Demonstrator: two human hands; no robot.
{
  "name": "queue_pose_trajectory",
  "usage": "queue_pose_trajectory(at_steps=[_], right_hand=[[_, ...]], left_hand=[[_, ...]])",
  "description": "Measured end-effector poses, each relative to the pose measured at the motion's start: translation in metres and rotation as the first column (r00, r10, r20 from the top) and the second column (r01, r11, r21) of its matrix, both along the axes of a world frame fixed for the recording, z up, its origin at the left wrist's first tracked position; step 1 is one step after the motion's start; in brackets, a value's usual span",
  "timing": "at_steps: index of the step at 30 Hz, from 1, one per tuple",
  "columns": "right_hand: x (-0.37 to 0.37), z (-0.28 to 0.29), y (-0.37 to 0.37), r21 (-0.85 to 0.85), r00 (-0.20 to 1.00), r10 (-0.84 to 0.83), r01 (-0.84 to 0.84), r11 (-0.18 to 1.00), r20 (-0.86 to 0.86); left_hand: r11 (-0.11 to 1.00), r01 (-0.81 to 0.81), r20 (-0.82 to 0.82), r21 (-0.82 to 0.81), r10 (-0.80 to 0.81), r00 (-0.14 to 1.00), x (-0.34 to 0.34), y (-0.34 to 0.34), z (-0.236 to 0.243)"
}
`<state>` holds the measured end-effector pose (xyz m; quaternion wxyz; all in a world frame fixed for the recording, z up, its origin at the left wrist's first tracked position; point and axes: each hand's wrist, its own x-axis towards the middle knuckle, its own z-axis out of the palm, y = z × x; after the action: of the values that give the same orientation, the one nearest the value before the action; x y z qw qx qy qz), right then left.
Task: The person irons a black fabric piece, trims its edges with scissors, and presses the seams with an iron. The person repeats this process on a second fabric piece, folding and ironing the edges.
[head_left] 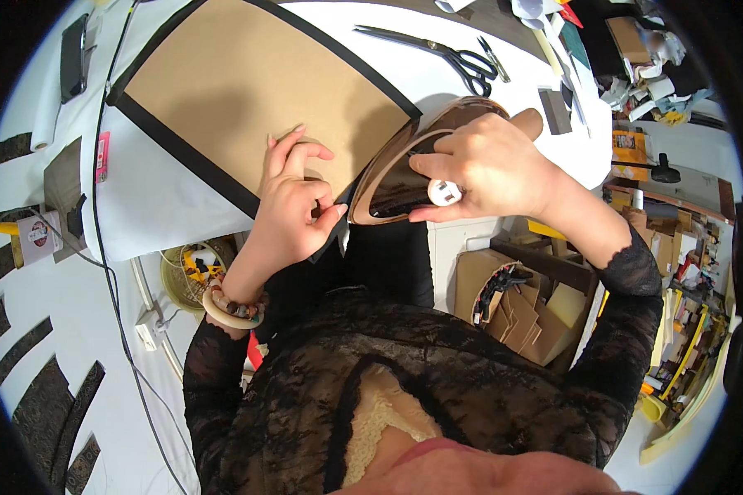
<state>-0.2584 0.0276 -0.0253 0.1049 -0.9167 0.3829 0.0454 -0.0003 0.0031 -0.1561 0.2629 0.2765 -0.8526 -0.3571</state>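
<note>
A tan sheet (248, 91) with a black border lies on the white table. My left hand (293, 202) is at its lower right edge, thumb and forefinger closed on the black edge strip (341, 231), other fingers bent over the tan surface. My right hand (479, 173) grips a white cylindrical object (444, 192) above a glossy brown, curved piece (388, 198) that lies against the sheet's right side; my fingers hide part of both. Black-handled scissors (470, 70) and small snips (491, 58) lie beyond the sheet.
A black cable (103, 190) runs down the left, beside a pink item (101, 157) and a white roll (45, 115). Grey pieces (556, 111) lie at the table's right. A basket (177, 280) and boxes of cardboard (537, 330) stand below the table; cluttered shelves (677, 330) are at far right.
</note>
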Motion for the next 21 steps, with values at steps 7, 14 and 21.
queue_pose_trajectory(at_steps=[7, 14, 21], right_hand=[[0.005, 0.000, -0.003, 0.002, 0.999, -0.032, 0.032, 0.999, -0.015], [0.007, 0.000, -0.001, -0.006, 0.997, -0.068, 0.068, 0.998, 0.024], [-0.009, -0.002, -0.007, -0.080, 0.993, -0.047, 0.055, 0.995, 0.105]], left_hand=[[0.995, -0.060, -0.134, 0.075, 0.070, 0.989, 0.006, -0.007, -0.006], [0.992, 0.020, -0.013, 0.125, -0.018, 1.000, 0.038, 0.017, 0.018], [0.997, -0.062, 0.021, -0.051, 0.063, 0.998, 0.014, 0.020, -0.001]])
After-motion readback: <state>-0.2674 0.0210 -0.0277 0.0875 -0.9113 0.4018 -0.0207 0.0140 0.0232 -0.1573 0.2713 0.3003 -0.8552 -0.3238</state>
